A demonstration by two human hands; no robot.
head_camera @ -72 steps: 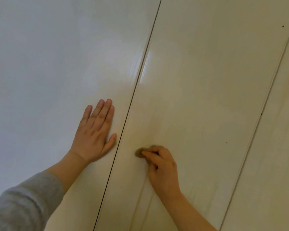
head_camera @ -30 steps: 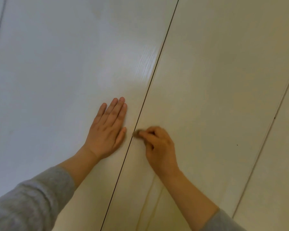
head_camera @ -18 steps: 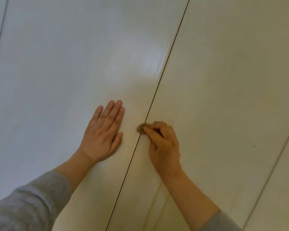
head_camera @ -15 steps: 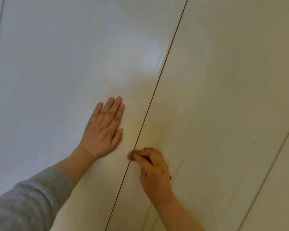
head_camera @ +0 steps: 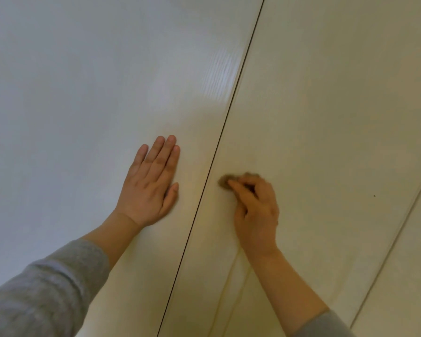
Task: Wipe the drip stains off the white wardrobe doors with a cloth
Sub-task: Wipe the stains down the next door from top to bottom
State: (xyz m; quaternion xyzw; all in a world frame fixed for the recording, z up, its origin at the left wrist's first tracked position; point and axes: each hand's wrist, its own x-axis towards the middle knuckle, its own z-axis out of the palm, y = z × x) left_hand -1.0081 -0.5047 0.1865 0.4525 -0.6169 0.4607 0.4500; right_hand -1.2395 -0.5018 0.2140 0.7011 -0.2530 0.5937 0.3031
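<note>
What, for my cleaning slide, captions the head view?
Left hand flat on one white door; right hand presses a cloth beside the seam, above drip stains.

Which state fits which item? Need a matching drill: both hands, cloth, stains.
Items:
1. left hand
2. right hand
3. cloth
4. drip stains

States:
A. faint yellowish lines running down the right door, below the wrist
B. lies flat and open on the left door
C. small brownish wad pressed to the right door
D. curled, gripping the wad

Pairs: 1-B, 2-D, 3-C, 4-A
</note>
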